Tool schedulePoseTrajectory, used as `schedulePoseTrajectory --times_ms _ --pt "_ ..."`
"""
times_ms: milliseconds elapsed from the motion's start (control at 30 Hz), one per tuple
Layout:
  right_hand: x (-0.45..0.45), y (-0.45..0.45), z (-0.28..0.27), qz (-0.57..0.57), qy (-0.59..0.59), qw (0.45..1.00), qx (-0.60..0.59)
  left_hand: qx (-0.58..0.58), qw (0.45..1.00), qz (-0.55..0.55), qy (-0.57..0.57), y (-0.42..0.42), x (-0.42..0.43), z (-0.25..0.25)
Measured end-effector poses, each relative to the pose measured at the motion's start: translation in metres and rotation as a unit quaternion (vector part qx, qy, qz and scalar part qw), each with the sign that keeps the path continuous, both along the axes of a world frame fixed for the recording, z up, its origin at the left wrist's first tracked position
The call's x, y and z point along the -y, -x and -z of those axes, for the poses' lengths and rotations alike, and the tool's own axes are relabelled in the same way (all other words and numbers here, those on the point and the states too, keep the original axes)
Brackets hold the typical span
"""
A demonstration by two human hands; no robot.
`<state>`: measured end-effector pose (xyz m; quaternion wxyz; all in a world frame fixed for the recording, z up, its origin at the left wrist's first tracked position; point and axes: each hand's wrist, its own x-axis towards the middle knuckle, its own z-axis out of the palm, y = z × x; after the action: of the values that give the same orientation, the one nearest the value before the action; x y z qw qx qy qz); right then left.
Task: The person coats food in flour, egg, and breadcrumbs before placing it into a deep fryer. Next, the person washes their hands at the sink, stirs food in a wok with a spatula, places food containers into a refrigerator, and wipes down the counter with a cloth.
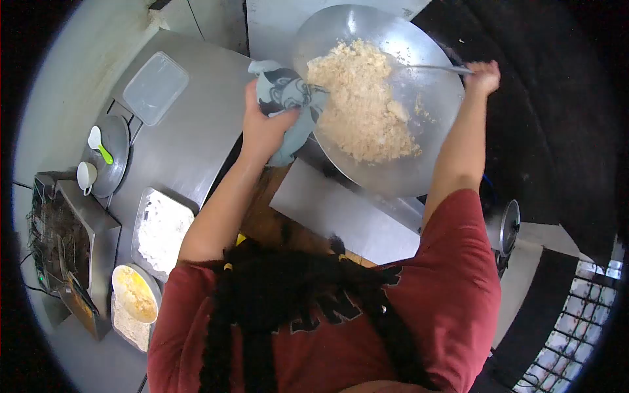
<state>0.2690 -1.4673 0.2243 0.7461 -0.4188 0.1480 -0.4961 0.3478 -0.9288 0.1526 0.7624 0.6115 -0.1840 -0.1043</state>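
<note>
Head view: I have the big round silver metal wok (436,124) at 1 o'clock, its near rim passing over the edge of a flat steel panel (347,213). At 10 o'clock, a grey stainless-steel counter (196,114) spans the stretch between the cloth and the clear rectangular container (156,88), which sits well apart from the wok. Pale, crumbly food (363,108) is heaped inside the wok, reaching its lower rim, with barer metal at the wok's 4 o'clock. My left hand (265,128) is clenched around a pale blue-grey patterned cloth (288,98) at the wok's 9 o'clock rim. My right hand (481,77), outside the rim at 3 o'clock, grips a long slim metal utensil handle (439,68) that crosses the edge inward.
</note>
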Motion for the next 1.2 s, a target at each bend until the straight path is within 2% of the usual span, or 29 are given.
schedulePoseTrajectory --times_ms 33,100,133,167,233,300,333,400,433,500,533,567,633,667,700,767,833,900,967,1000,1033,1100,1133,1167,1200 --pt "-0.014 -0.023 0.008 0.027 0.002 0.999 -0.045 -0.010 1.000 0.009 0.022 0.000 0.001 0.001" --pt "-0.057 -0.047 0.003 -0.141 -0.019 0.989 -0.036 -0.026 0.999 0.018 0.041 0.001 0.001 0.003" --pt "-0.064 -0.050 -0.001 -0.349 0.031 0.935 0.062 -0.026 0.999 0.015 0.029 0.001 0.000 0.003" --pt "-0.084 -0.047 -0.019 -0.347 0.030 0.935 0.062 -0.024 0.999 0.011 0.019 -0.002 0.001 0.004" --pt "-0.155 -0.016 -0.069 -0.456 0.146 0.875 0.071 -0.002 1.000 0.016 0.010 -0.004 0.001 0.010" --pt "-0.221 0.028 -0.087 -0.385 0.318 0.865 0.050 -0.009 1.000 0.012 0.012 -0.003 0.001 0.009" --pt "-0.250 0.042 -0.080 -0.347 0.388 0.852 0.060 -0.010 1.000 0.018 0.012 -0.002 0.001 0.009" --pt "-0.293 0.051 -0.062 -0.299 0.488 0.820 -0.008 -0.002 0.999 0.012 0.030 0.000 0.002 0.009" --pt "-0.307 0.059 -0.057 -0.284 0.513 0.805 -0.087 -0.007 0.999 0.020 0.031 0.003 0.000 0.008" --pt "-0.328 0.084 -0.074 -0.250 0.509 0.819 -0.093 -0.031 0.999 0.026 0.024 0.003 -0.003 -0.001" --pt "-0.341 0.096 -0.086 -0.221 0.506 0.829 -0.091 0.003 0.999 0.014 0.031 0.005 -0.001 -0.004" --pt "-0.358 0.110 -0.096 -0.232 0.470 0.851 -0.040 0.004 0.999 0.018 0.035 0.004 0.000 -0.002" --pt "-0.385 0.117 -0.088 -0.187 0.529 0.828 -0.010 -0.024 0.997 0.015 0.073 0.006 0.001 0.005" --pt "-0.391 0.116 -0.064 -0.183 0.540 0.817 -0.085 -0.023 0.997 0.022 0.076 0.007 -0.001 0.002" --pt "-0.389 0.108 -0.044 -0.233 0.571 0.776 -0.134 -0.046 0.995 0.039 0.081 0.007 -0.004 0.000" --pt "-0.401 0.113 -0.057 -0.157 0.542 0.820 -0.098 -0.066 0.992 0.056 0.089 0.004 -0.006 -0.003" --pt "-0.417 0.131 -0.091 -0.146 0.467 0.871 -0.037 -0.055 0.994 0.054 0.079 0.002 -0.008 -0.002" --pt "-0.436 0.147 -0.101 -0.154 0.495 0.855 0.014 -0.056 0.995 0.044 0.076 0.003 -0.006 0.004" --pt "-0.453 0.135 -0.073 -0.124 0.548 0.825 -0.051 -0.052 0.995 0.035 0.075 0.000 -0.006 0.005" --pt "-0.445 0.129 -0.061 -0.176 0.597 0.769 -0.149 -0.051 0.997 0.034 0.056 -0.001 -0.007 0.005" --pt "-0.445 0.131 -0.063 -0.173 0.599 0.767 -0.151 -0.051 0.997 0.032 0.037 -0.001 -0.007 0.004" --pt "-0.441 0.137 -0.071 -0.087 0.544 0.822 -0.143 -0.064 0.995 0.046 0.056 -0.001 -0.008 0.003" --pt "-0.447 0.141 -0.089 -0.069 0.506 0.855 -0.085 -0.079 0.993 0.057 0.072 -0.001 -0.008 0.003" --pt "-0.452 0.150 -0.111 -0.136 0.493 0.859 -0.032 -0.080 0.992 0.057 0.073 -0.002 -0.008 0.002" --pt "-0.473 0.155 -0.124 -0.042 0.510 0.859 -0.032 -0.074 0.994 0.049 0.068 -0.002 -0.007 0.002"
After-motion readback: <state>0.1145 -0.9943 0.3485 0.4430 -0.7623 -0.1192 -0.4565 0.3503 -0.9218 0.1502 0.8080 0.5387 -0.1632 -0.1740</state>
